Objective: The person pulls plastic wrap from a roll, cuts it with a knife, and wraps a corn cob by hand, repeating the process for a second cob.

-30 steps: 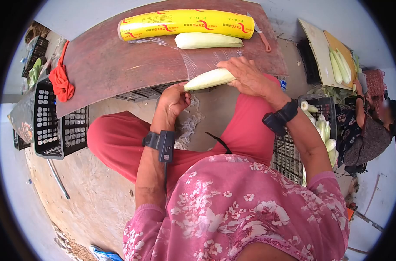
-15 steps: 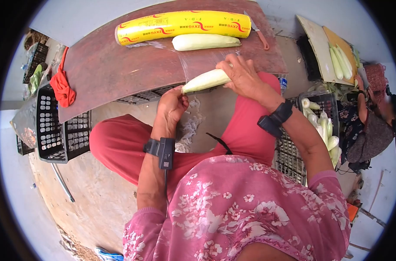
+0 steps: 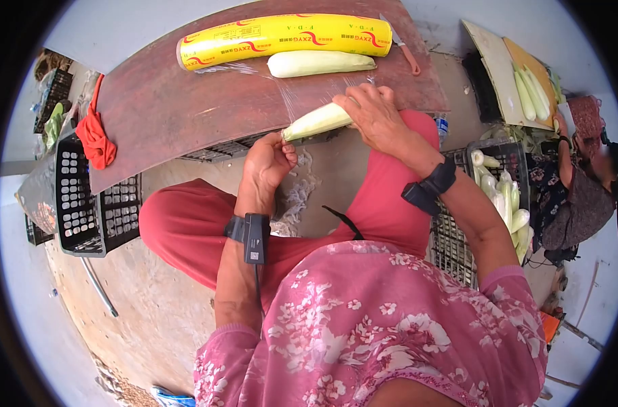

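Note:
A pale green zucchini [image 3: 315, 123] is held at a slant over the table's near edge. My left hand [image 3: 271, 160] has its fingers closed at the zucchini's lower left tip. Over the upper right end lies my right hand [image 3: 378, 121], wrapped round it and hiding that end. Thin clear plastic film [image 3: 286, 98] runs across the table top towards the held zucchini. Beyond it, a second zucchini [image 3: 321, 63] lies alongside a large yellow roll of cling film [image 3: 285, 41] with red and green print.
A knife [image 3: 408, 57] lies on the red-brown table [image 3: 186, 108] at the right. Red cloth [image 3: 97, 141] hangs over its left corner, above black crates [image 3: 78, 197]. More zucchini [image 3: 506, 197] fill a crate at my right. Another person [image 3: 577, 203] is at the far right.
My right hand has shifted slightly along the zucchini. The zucchini and my left hand have moved a little to the left. At the far right, the other person's arm has moved slightly.

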Demonstrator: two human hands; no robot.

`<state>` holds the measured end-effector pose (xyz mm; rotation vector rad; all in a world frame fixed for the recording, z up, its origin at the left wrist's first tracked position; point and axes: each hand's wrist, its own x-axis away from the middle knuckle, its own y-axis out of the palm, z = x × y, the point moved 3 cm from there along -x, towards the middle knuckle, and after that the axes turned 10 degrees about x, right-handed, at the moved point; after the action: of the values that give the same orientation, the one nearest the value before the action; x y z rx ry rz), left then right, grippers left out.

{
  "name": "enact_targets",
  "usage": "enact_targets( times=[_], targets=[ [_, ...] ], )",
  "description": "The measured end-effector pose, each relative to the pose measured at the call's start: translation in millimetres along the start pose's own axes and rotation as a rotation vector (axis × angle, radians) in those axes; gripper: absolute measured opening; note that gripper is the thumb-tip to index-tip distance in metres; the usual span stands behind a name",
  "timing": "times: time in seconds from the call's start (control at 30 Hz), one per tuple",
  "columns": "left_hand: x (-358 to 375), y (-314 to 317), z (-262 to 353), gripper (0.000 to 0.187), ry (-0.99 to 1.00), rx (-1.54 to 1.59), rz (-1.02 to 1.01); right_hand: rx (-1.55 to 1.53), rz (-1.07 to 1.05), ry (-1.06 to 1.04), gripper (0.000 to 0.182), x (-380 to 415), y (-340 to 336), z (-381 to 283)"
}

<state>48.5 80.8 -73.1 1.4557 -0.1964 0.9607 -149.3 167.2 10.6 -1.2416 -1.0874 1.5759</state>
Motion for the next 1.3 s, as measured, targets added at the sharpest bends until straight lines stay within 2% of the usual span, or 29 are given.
enact_targets(
  times=[0.1, 0.3, 0.4, 0.5, 0.6, 0.7, 0.8, 0.9, 1.0, 1.17, 1.3],
  targets=[
    [-6.6, -2.5, 0.6, 0.009, -0.109, 0.055, -0.022, -0.015, -0.061, 0.021, 0.052, 2.6, 2.7, 0.2],
    [-2.9, 6.4, -1.8, 0.012, -0.080, 0.084, -0.032, 0.002, -0.048, 0.053, 0.051, 5.5, 5.5, -2.4],
    [1.7, 12.7, -2.7, 0.019, -0.027, 0.087, 0.053, 0.007, -0.058, 0.061, 0.051, 5.7, 5.3, -2.9],
    [-8.1, 7.6, -2.2, 0.023, -0.095, 0.057, 0.017, 0.001, -0.053, 0.064, 0.052, 6.2, 5.8, -2.7],
    [-13.3, 5.5, -0.9, 0.016, -0.113, -0.007, 0.021, -0.009, -0.049, 0.063, 0.051, 6.5, 5.4, -2.9],
    [-16.5, 2.1, -3.8, 0.016, -0.023, -0.055, 0.118, -0.004, -0.052, 0.053, 0.051, 5.7, 4.6, -3.5],
    [-18.6, -1.1, -5.8, 0.013, 0.108, -0.119, 0.108, 0.004, -0.052, 0.047, 0.052, 6.2, 5.0, -3.9],
    [-11.1, 3.9, -8.6, 0.012, 0.291, -0.220, 0.204, 0.020, -0.064, 0.047, 0.053, 5.6, 5.6, -4.1],
    [-1.1, 11.9, -9.9, 0.016, 0.398, -0.284, 0.250, 0.037, -0.070, 0.044, 0.054, 6.4, 5.8, -3.7],
    [1.6, 8.4, -8.3, 0.015, 0.505, -0.312, 0.279, 0.060, -0.004, 0.022, 0.047, 5.6, 2.2, -1.1],
    [2.5, 7.3, -8.7, 0.016, 0.540, -0.321, 0.263, 0.065, -0.057, 0.018, 0.050, 0.4, -1.1, 1.4]
  ],
)
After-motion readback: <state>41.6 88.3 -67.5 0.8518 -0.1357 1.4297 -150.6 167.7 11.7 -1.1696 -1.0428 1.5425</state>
